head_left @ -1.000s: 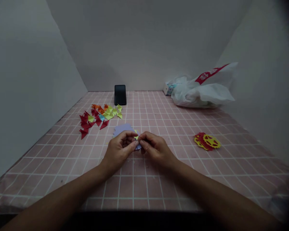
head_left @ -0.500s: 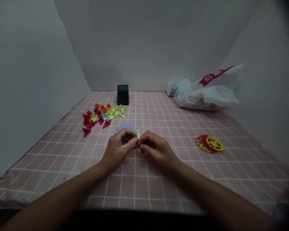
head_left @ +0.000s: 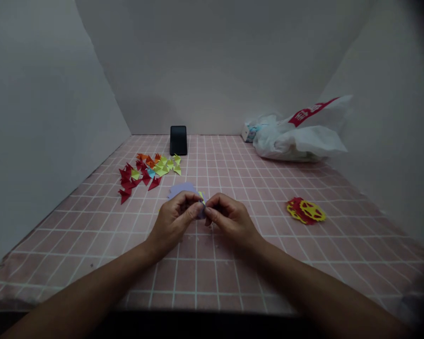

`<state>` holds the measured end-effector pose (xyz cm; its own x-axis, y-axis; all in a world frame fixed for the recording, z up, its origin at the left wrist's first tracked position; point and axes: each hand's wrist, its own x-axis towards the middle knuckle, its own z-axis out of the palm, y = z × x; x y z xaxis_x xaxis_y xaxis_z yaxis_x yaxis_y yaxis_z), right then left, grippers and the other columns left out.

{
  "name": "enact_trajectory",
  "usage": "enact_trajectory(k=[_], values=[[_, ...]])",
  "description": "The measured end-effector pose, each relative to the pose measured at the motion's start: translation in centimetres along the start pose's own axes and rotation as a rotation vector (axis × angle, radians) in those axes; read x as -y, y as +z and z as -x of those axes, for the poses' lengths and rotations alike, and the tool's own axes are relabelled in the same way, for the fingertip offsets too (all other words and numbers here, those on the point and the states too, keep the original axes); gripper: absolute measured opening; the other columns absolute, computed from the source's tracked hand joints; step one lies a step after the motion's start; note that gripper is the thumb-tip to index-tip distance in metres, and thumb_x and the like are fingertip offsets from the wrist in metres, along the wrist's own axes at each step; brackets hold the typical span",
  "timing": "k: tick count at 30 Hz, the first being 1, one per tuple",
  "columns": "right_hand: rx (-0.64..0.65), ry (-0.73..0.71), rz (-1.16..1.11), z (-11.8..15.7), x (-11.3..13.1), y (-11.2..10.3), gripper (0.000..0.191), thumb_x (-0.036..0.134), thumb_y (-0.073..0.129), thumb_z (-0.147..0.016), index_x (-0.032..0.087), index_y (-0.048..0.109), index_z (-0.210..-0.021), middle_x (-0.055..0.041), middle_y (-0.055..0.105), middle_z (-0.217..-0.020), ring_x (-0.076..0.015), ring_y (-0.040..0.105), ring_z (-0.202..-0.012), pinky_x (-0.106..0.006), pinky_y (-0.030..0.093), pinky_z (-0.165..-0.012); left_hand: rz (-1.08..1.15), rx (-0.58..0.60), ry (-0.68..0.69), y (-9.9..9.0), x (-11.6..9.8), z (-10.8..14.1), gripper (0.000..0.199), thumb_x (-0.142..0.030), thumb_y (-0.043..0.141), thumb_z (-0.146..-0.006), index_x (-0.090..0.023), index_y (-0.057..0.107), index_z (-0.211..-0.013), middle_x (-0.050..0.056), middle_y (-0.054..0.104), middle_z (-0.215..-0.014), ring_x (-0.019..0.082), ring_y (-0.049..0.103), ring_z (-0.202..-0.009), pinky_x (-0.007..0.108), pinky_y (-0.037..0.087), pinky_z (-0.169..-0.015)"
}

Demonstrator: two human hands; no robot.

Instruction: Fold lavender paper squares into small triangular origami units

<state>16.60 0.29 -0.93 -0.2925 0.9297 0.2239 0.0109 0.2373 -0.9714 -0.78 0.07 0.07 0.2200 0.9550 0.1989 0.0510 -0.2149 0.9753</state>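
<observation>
My left hand (head_left: 178,214) and my right hand (head_left: 229,216) meet above the near middle of the table, thumbs and forefingers pinched. Between their fingertips is a small piece of purple paper (head_left: 201,213), mostly hidden by the fingers. Just behind my left hand lie purple paper sheets (head_left: 183,189), with a bit of yellow paper (head_left: 201,194) showing beside them. Several folded paper pieces, red (head_left: 126,182), orange (head_left: 150,161), yellow (head_left: 161,168) and one blue (head_left: 150,173), sit in a loose group at the left.
A black phone (head_left: 178,140) leans upright at the back. Red and yellow paper cut-outs (head_left: 313,211) lie in a stack at the right. A white plastic bag (head_left: 297,141) rests at the back right beside a small box (head_left: 248,133). Pale walls surround the checked tablecloth (head_left: 268,197).
The fingertips have shifted slightly on the purple paper, and more of it shows below them. The whole view has moved a little; the things on the table stay where they were.
</observation>
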Motion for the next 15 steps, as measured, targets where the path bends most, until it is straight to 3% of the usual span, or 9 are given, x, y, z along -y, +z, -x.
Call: enact_trajectory(k=[4, 15], values=[[-0.008, 0.011, -0.073, -0.07, -0.24, 0.08, 0.013, 0.028, 0.065, -0.086, 0.019, 0.058, -0.081, 0.0014, 0.059, -0.072, -0.0117, 0.059, -0.063, -0.028, 0.049, -0.061, 0.064, -0.038, -0.023, 0.37, 0.19, -0.08, 0.025, -0.023, 0.075, -0.077, -0.017, 0.063, -0.098, 0.001, 0.065, -0.082, 0.013, 0.064, -0.075, 0.025, 0.054, -0.071], [0.001, 0.054, -0.235, -0.25, -0.02, 0.36, 0.02, 0.029, 0.071, -0.081, 0.021, 0.054, -0.086, 0.0018, 0.056, -0.083, -0.0097, 0.058, -0.062, -0.027, 0.052, -0.058, 0.087, -0.09, -0.013, 0.4, 0.26, -0.06, 0.021, -0.019, 0.073, -0.078, -0.019, 0.06, -0.094, -0.002, 0.062, -0.08, 0.011, 0.061, -0.074, 0.022, 0.053, -0.065]])
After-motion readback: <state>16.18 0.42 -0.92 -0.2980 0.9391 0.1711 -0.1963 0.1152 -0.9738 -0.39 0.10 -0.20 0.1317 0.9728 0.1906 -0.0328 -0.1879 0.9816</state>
